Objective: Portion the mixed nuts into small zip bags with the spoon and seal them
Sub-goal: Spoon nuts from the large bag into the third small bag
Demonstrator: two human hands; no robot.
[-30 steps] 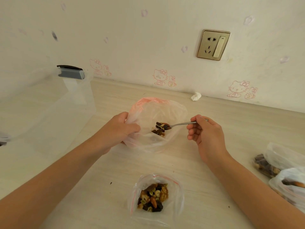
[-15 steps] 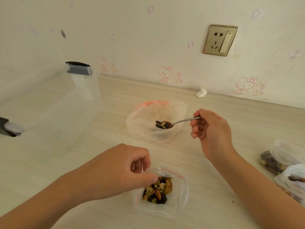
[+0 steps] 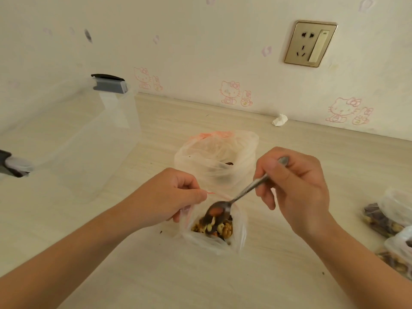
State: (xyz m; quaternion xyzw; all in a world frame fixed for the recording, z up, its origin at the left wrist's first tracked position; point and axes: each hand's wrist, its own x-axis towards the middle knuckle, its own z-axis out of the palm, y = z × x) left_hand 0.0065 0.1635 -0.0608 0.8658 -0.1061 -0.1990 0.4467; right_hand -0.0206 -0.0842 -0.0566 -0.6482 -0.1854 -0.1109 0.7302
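Head view: my right hand (image 3: 296, 188) has its grip curled round the spoon (image 3: 245, 192), handle slanting down-left so the loaded bowl sits right over the small zip bag (image 3: 238, 239) on the tabletop (image 3: 156, 275) — my left hand (image 3: 169, 197) pinches the bag's rim open. Emptying it should need only a wrist roll, I judge.

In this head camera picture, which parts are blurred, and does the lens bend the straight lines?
Head view: the nuts at the bowl of the spoon are smeared, the wall socket is fairly sharp; it looks skewed and the back edge of the table slants, probably from the wide lens; light is soft, shadows faint, no strong glare.
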